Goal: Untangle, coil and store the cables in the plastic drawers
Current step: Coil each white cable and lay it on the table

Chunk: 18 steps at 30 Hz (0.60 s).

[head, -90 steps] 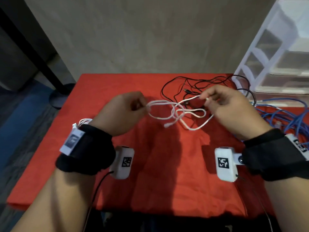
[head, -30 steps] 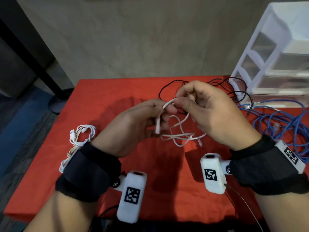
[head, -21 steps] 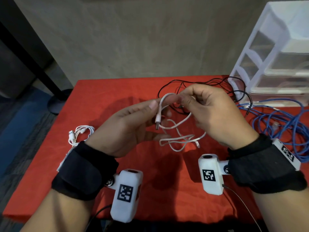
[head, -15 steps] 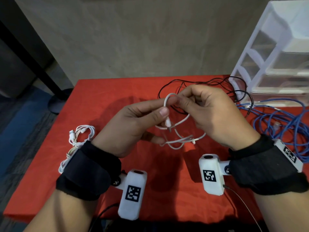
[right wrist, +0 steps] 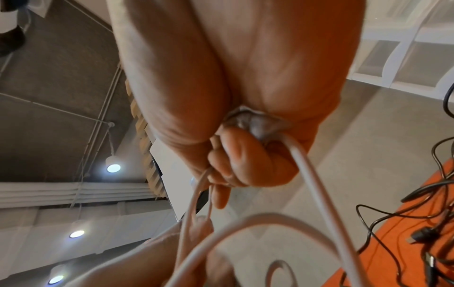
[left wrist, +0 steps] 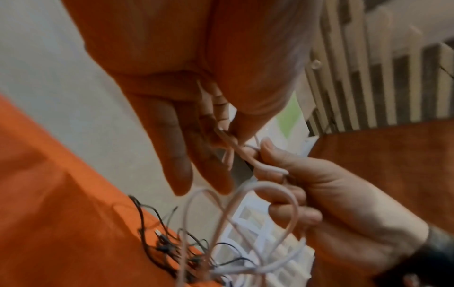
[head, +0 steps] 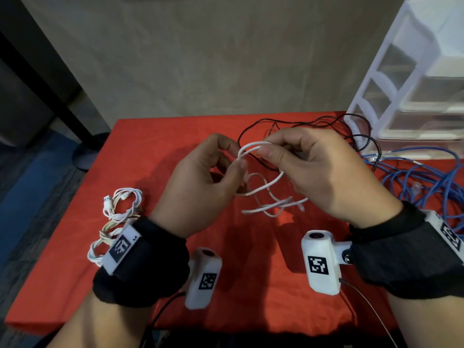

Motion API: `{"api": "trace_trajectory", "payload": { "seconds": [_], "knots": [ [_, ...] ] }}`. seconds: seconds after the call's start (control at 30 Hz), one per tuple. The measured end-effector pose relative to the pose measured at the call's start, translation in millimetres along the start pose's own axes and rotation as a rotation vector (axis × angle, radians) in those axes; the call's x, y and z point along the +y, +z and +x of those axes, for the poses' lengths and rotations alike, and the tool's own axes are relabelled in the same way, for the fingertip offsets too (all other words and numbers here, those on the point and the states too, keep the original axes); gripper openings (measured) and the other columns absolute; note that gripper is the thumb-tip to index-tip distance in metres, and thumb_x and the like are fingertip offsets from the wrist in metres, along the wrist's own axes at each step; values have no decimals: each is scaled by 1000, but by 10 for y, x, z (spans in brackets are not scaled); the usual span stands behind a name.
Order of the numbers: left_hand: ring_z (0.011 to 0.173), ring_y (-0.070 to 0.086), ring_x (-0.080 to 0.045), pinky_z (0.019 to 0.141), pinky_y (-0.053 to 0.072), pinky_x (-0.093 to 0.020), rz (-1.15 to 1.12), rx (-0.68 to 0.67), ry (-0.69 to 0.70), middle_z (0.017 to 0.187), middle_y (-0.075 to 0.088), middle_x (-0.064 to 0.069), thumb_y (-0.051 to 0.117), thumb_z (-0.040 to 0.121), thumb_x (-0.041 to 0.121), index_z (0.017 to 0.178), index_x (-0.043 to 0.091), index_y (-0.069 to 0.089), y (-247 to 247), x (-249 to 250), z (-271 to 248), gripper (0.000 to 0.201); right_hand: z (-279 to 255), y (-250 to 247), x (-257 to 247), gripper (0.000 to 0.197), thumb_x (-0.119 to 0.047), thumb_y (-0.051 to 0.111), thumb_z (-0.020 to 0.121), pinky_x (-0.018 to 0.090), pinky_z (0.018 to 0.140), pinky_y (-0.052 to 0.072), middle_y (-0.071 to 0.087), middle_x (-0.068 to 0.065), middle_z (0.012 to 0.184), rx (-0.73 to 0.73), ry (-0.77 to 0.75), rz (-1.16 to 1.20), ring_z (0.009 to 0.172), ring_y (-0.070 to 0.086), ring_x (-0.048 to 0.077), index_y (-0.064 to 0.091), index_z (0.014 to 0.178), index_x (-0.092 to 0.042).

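White cable [head: 261,187]: light, limp, springy; pinched by left hand [head: 200,187] and right hand [head: 319,172], left of plastic drawers [head: 391,79]. Best taken near the loop crown.

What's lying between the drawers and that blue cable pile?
In the head view, black cable loops lie against the plastic drawers base; blue cable starts just beyond.

white cable [head: 261,194] loop now doubled between both hands, left hand [head: 200,189] seemingly re-pinching, plug end hidden
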<state>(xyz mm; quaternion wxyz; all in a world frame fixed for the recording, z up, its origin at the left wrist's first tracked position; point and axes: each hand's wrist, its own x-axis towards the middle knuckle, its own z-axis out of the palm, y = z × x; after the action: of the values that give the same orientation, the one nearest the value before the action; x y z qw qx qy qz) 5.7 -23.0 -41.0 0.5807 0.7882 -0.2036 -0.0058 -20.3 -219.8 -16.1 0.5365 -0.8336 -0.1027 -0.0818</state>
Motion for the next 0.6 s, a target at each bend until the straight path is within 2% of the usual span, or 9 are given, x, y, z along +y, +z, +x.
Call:
{"api": "trace_trajectory", "payload": {
  "seconds": [0.07,0.13,0.2,0.27,0.33,0.4,0.47,0.53,0.6],
  "knots": [
    [67,69,-25,67,57,-46,204,1,101,72,70,-1,65,91,18,94,26,63,-49,-48,18,9,6,-1,18,12,-22,66,99,30,68,51,74,0,84,11,-23,-35,72,65,12,77,100,-19],
    [73,65,-18,68,53,-42,391,33,203,75,64,4,63,83,15,90,25,65,-83,-68,34,12,20,4,37,12,-20,67,98,36,85,54,76,-4,93,38,-27,-33,88,70,12,78,103,-20],
    [82,62,-16,72,54,-42,475,56,210,87,58,5,65,79,16,88,25,66,-106,-43,24,12,39,2,52,12,-19,68,97,41,93,54,76,-6,99,58,-36,-27,96,70,12,77,104,-21],
    [89,61,-19,78,53,-44,445,1,176,97,58,2,66,77,20,84,23,66,-129,-4,4,7,53,-20,69,12,-20,67,98,42,94,53,75,-7,102,56,-63,-67,99,69,12,77,105,-21],
    [90,63,-25,83,52,-45,209,-136,112,95,62,-7,63,81,23,80,15,67,-157,40,12,9,56,-41,76,13,-20,65,99,40,93,52,73,-7,100,46,-86,-99,99,69,12,77,104,-21],
    [81,67,-24,75,55,-37,-184,-203,-83,87,67,-19,58,90,31,81,6,69,-138,114,35,28,54,-37,54,13,-20,65,99,34,88,52,72,-7,97,26,-100,-109,96,68,12,77,103,-21],
    [67,66,-21,61,54,-29,-461,-236,-283,82,68,-16,52,96,41,87,6,68,-62,181,45,39,53,-18,24,14,-20,64,100,25,81,50,70,-7,92,3,-130,-143,91,67,9,77,103,-22],
    [55,57,-15,57,49,-27,-571,-220,-353,76,64,-9,55,98,36,93,6,62,30,220,8,31,58,-9,10,14,-19,63,100,16,78,45,68,-10,89,-1,-151,-169,89,66,5,77,103,-20],
    [48,40,-8,53,42,-24,-646,-218,-377,66,51,-1,53,97,29,94,7,59,61,263,-22,22,62,0,17,15,-20,64,100,17,80,47,69,-12,88,-2,-159,-169,90,67,5,78,104,-20]
  ]
}}
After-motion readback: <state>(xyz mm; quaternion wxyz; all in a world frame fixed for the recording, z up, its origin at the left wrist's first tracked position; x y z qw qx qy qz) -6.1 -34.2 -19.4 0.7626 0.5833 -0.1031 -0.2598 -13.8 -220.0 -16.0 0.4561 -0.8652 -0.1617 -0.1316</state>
